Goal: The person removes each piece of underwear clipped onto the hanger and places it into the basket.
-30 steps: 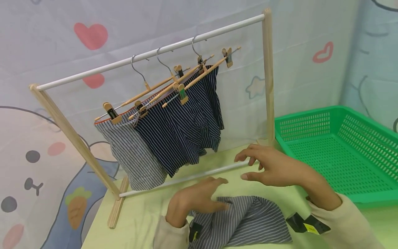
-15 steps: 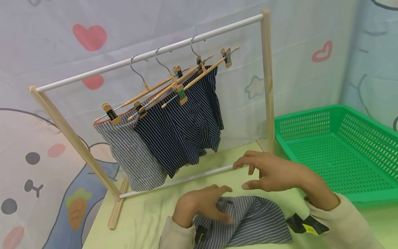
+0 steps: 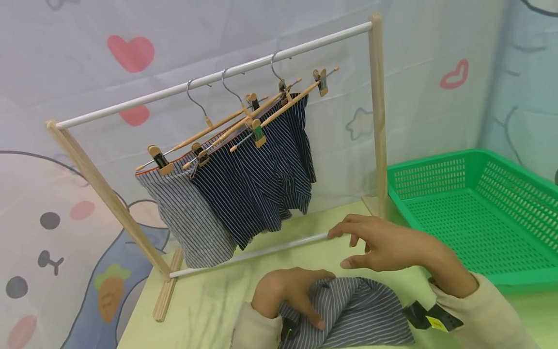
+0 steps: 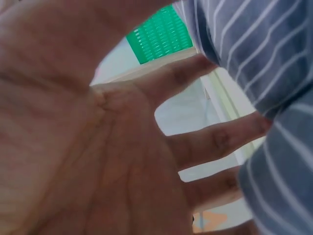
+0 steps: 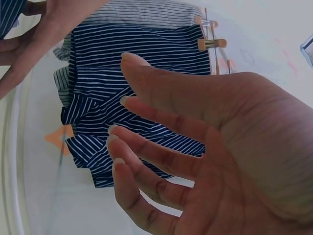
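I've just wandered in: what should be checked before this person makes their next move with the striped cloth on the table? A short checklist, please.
1. Right hand free: ok; it hovers over the pale green table, holding nothing.
2. Left hand gripping the loose striped cloth: not ok; its fingers look spread against it rather than closed.
3. Loose striped cloth smoothed flat: not ok; it lies in folds.
4. Front hanger's outer clip free: ok; nothing hangs from it.
5. Pale hanging garment clear of the lower bar: cannot tell; they overlap in the head view.
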### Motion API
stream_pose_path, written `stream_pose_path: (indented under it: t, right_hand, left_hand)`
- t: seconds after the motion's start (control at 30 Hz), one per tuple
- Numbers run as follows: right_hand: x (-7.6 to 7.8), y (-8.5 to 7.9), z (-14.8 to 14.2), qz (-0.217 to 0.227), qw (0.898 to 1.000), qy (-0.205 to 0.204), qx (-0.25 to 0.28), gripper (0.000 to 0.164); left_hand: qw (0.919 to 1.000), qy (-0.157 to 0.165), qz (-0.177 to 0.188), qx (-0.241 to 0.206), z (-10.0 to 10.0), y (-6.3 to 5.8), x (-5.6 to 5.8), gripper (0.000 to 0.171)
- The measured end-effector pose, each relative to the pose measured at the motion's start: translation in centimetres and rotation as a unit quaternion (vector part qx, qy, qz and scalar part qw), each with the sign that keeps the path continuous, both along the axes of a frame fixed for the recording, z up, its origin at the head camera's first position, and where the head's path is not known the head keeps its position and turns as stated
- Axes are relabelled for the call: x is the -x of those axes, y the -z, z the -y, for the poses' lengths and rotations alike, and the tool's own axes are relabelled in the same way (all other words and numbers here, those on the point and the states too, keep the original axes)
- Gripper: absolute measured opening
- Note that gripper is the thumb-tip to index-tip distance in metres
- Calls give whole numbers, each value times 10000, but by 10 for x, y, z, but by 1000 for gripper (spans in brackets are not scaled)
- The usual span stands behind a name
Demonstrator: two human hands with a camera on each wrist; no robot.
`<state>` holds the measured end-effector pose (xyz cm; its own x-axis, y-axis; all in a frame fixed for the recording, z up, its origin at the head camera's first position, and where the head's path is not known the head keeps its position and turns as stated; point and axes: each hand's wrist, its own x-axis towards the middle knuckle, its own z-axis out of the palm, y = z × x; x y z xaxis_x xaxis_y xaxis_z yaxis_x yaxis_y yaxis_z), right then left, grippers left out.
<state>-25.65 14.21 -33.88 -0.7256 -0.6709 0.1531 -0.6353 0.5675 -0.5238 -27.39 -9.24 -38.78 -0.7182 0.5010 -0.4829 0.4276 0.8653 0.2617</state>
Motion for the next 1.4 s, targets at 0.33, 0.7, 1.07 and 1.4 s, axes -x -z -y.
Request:
stream_pose_path:
  t: [0.33,0.7,1.07,1.4]
  right_hand:
    - [0,2,1,-86,9999,-74,21,50]
    - [1,2,1,-123,9999,-69,-12,52]
    - [0,3,0,94,9997,-225,-65,58]
    - [-3,4,0,154,9992,-273,-264,78]
  left_hand:
    - [9979,617,-171,-7,-5,4,-2,94]
    - [9926,1058,-484,343,-17,7,-5,62]
    - [9911,1112,-641,350,-20,7,-7,41]
    - [9815,1674,-578,-727,-16,-4,-4,16]
